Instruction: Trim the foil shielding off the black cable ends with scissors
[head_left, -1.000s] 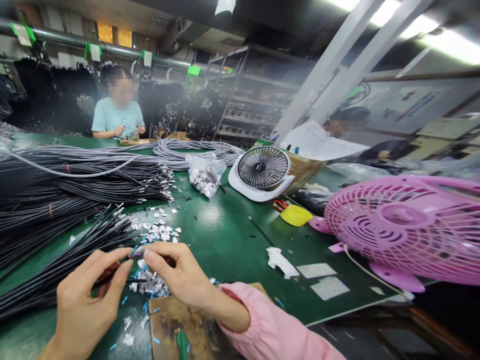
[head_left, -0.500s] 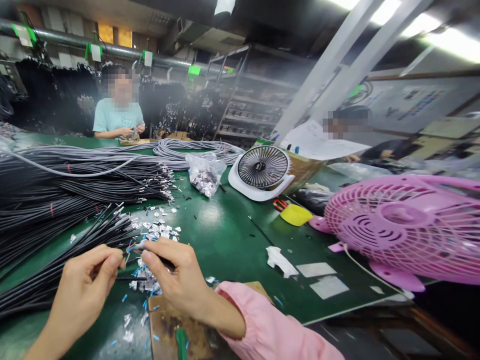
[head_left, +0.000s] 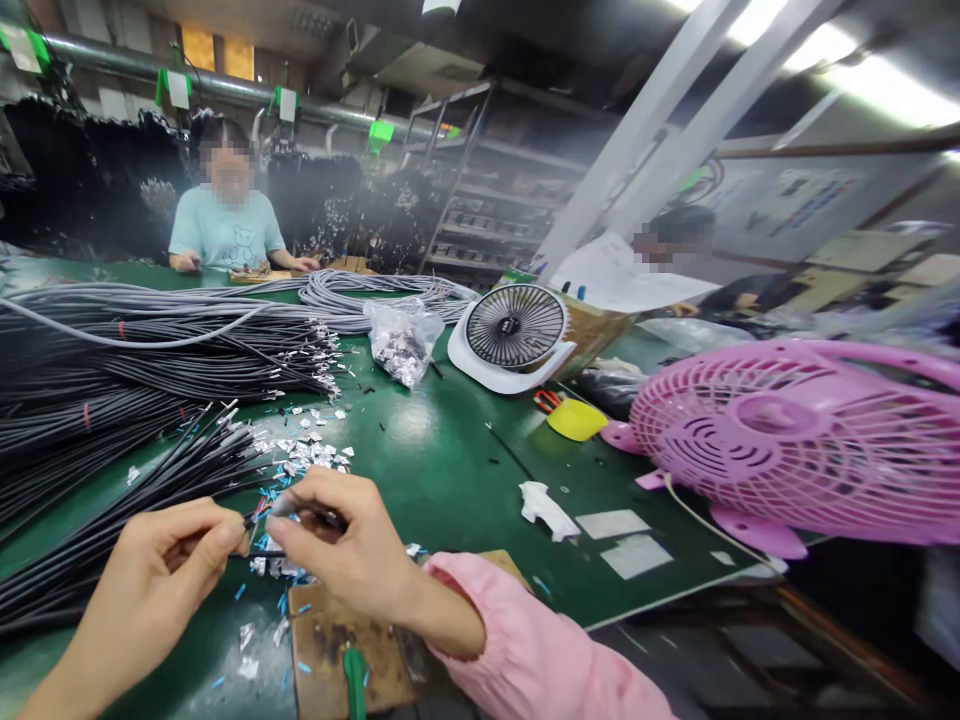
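Note:
My left hand point(head_left: 169, 575) is closed in a pinch on the end of a black cable point(head_left: 259, 553), where thin coloured wires point(head_left: 259, 510) poke out past the fingertips. Just to the right, my right hand point(head_left: 349, 545) is closed too, thumb and forefinger close to those wires. A small greyish-silver bit shows at its fingertips, and something dark lies inside the curled fingers; I cannot make out either one. Beneath both hands lie scraps of silver foil point(head_left: 315, 455) and short blue sleeve pieces point(head_left: 240, 592). A bundle of black cables point(head_left: 172, 475) stretches to the left.
A wooden board point(head_left: 322, 640) with a green-handled tool point(head_left: 355, 680) lies near me. Farther off are grey cable coils point(head_left: 352, 300), a plastic bag point(head_left: 405, 340), a small white fan point(head_left: 514, 330), yellow tape point(head_left: 576, 420) and a large pink fan point(head_left: 787, 440). Two people sit across the table.
My right thumb and fingers have shifted slightly left, closer to my left fingertips. The view has drifted a little. The person opposite has moved their hands apart.

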